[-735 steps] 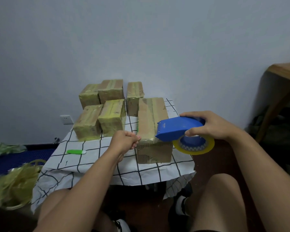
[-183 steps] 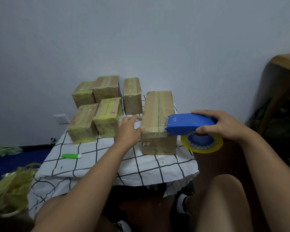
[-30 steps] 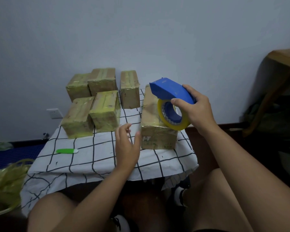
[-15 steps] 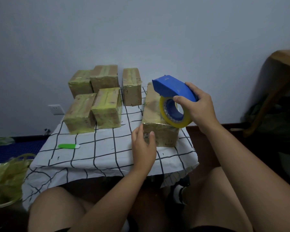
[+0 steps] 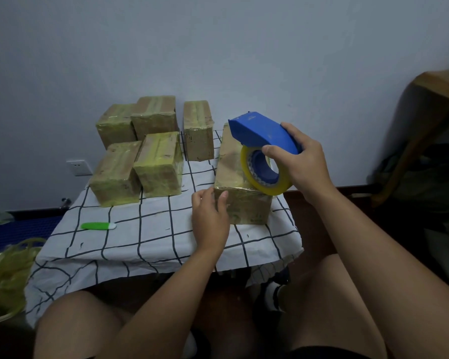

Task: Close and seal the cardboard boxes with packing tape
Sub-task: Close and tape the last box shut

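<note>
Our left hand (image 5: 210, 218) presses flat, fingers together, against the near end of the long cardboard box (image 5: 233, 174), glossy with tape, at the checked cloth's (image 5: 151, 229) right. Our right hand (image 5: 302, 161) grips the blue plastic dispenser (image 5: 262, 133) with its yellow tape roll (image 5: 263, 172) above it.

No legible txt; faint green print on near box (image 5: 246, 208) front, unreadable.

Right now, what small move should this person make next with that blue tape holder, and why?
Probably lower the blue tape dispenser onto the long box. The right hand holds it above the box, while the left hand presses the box's near end, steadying it.
</note>
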